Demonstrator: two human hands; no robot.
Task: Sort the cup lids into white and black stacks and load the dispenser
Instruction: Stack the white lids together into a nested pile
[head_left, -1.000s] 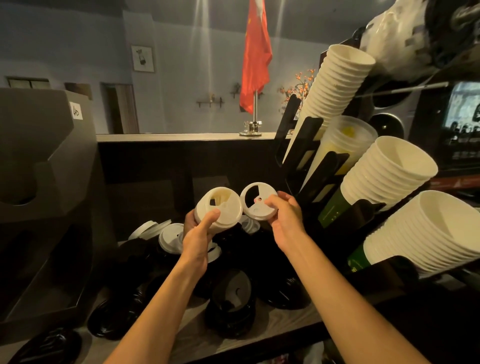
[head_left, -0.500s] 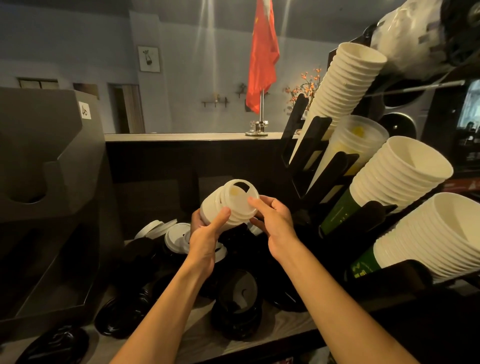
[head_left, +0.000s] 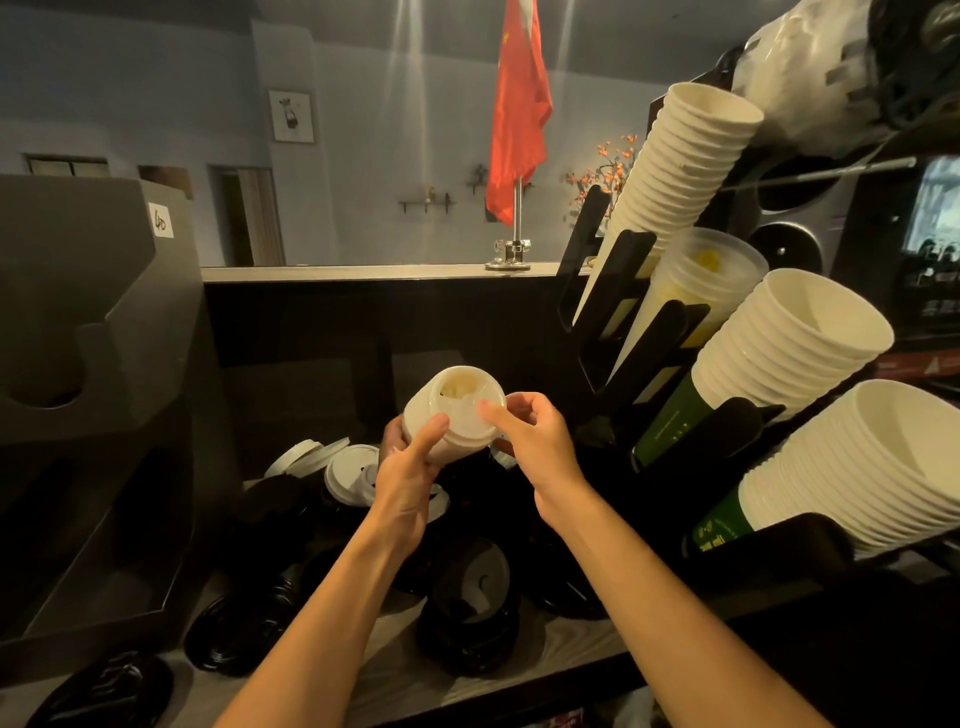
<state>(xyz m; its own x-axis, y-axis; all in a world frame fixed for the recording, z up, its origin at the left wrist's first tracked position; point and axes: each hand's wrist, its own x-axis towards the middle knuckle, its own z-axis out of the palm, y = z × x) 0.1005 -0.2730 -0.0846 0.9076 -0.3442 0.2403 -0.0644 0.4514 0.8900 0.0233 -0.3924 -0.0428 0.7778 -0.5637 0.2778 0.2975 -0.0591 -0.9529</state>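
My left hand (head_left: 410, 467) grips a stack of white cup lids (head_left: 452, 410), held tilted above the counter. My right hand (head_left: 530, 441) holds the stack's upper end, thumb and fingers curled round the top lid's rim. Below lie loose white lids (head_left: 353, 470) and a pile of black lids (head_left: 467, 618) on the wooden counter (head_left: 571, 644). A dark lid dispenser (head_left: 93, 364) stands at the left.
A black rack (head_left: 623, 291) at the right holds slanted stacks of white paper cups (head_left: 795, 338) and clear plastic cups (head_left: 696, 280). More black lids (head_left: 104, 696) lie at the front left. A raised bar ledge with a red flag (head_left: 519, 104) runs behind.
My right hand brought a single white lid from the right onto the stack in my left hand. Both hands now hold the joined stack, a little lower.
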